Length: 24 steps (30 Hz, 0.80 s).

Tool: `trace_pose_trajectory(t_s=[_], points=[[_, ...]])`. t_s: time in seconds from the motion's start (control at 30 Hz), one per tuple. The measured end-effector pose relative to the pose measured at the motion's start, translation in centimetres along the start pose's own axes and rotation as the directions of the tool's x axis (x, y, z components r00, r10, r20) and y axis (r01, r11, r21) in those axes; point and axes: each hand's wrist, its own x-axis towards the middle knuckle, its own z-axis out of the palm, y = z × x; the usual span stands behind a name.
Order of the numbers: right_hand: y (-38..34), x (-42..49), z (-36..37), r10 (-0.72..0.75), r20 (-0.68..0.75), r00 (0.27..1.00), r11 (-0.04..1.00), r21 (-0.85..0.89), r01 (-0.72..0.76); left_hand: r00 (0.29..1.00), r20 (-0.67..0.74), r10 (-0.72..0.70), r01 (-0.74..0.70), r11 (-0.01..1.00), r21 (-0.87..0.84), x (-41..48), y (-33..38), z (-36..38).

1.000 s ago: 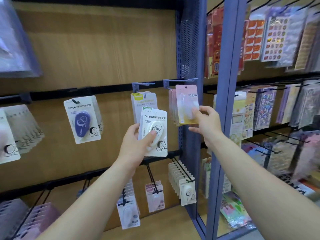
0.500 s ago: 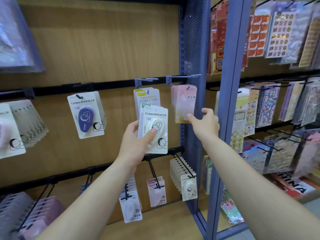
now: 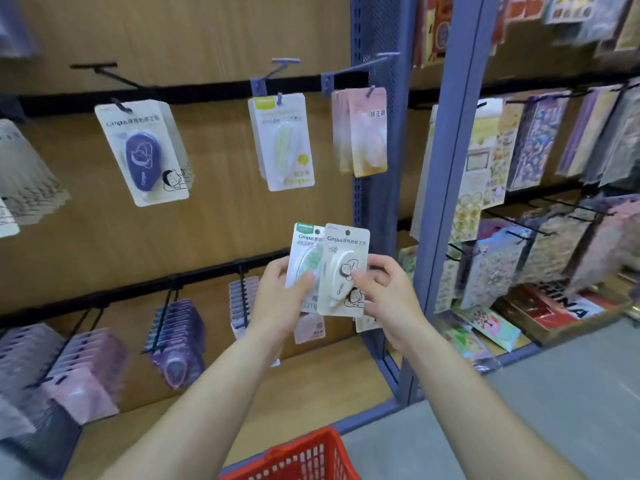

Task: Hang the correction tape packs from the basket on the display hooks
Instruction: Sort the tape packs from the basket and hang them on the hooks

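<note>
Two correction tape packs are not yet hung. The left hand (image 3: 280, 299) grips a green pack (image 3: 304, 252), thumb across its front and fingers curled behind. The right hand (image 3: 384, 292) pinches a white pack (image 3: 343, 268) that overlaps the green one, thumb on the bubble and fingers behind the card.

Well above the fingers, pink packs (image 3: 367, 133) and a yellow pack (image 3: 284, 143) already hang on blue hooks (image 3: 349, 69). A blue pack (image 3: 145, 150) hangs up and to the left of the left fingers. Further up that way, a black hook (image 3: 104, 72) seems to carry nothing.

The basket (image 3: 304, 460) sits below the wrists, with only its red rim and wall showing, so I cannot tell what remains inside. The job looks partly done, with at least these two packs left.
</note>
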Motion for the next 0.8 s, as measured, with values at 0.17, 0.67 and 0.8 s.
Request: trace_pose_trajectory(t_s=[0.17,0.67,0.8], points=[[6.7,-0.1,-5.5,0.192,-0.034,0.981,0.94,-0.28,-0.194,0.985,-0.026,-0.171,0.172,0.984,0.051,-1.3,-6.3,0.4],[13.0,6.5,-7.6,0.191,-0.121,0.974,0.93,-0.294,-0.219,0.963,0.028,-0.268,0.263,0.957,0.123,0.4,-14.7,2.2],[14.3,7.1,-7.6,0.169,-0.146,0.975,0.931,-0.3,-0.206,0.966,0.037,-0.256,0.25,0.961,0.115,1.1,-15.0,2.4]])
